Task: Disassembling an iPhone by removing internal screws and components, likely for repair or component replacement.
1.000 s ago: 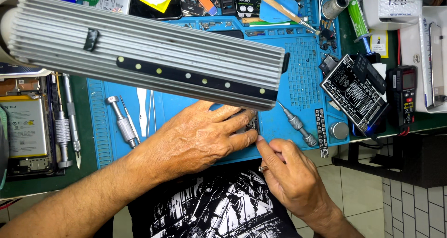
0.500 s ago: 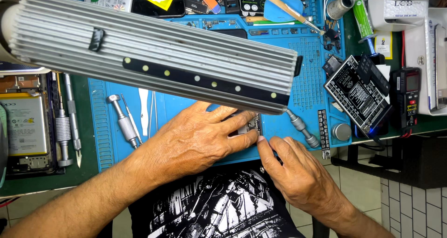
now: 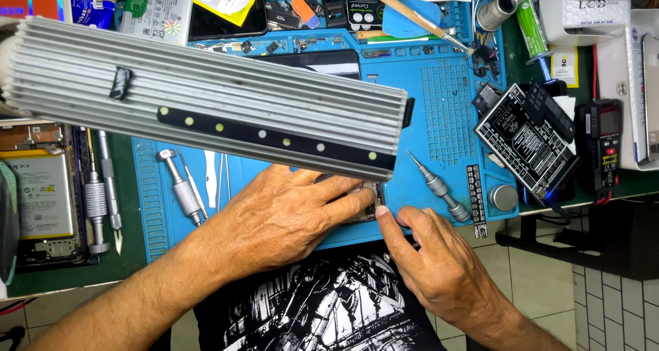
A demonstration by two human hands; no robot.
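Shifted a touch since half a second back: right hand [image 3: 439, 268] now lower along the mat's near edge, forefinger tip pressed against the small device [image 3: 362, 203] at its right end. Left hand [image 3: 288, 217] spread flat over that device, fingers long and close together, pinning it down on the blue work mat [image 3: 446, 124]; only a dark sliver with a metallic edge showing past the fingertips, so cannot tell what model or which face is up. Right hand loosely curled, gripping nothing, just the forefinger out straight.

Up at twelve o'clock from both hands, the long ribbed aluminium lamp housing [image 3: 206, 97] hanging across the view, hiding much of the mat. Out at two o'clock from the right hand, a precision screwdriver [image 3: 436, 186] lying slantwise, tip pointing up-left, just beside a narrow black strip [image 3: 476, 200] and a small round metal tin [image 3: 503, 197]. Farther at two o'clock, a black rectangular board [image 3: 525, 141] tilted on the mat's corner. Over at nine o'clock from the left hand, a silver-handled driver [image 3: 180, 186] and slim tweezers [image 3: 211, 179] lying side by side. Far at nine o'clock, an opened phone [image 3: 41, 200] with its battery showing.
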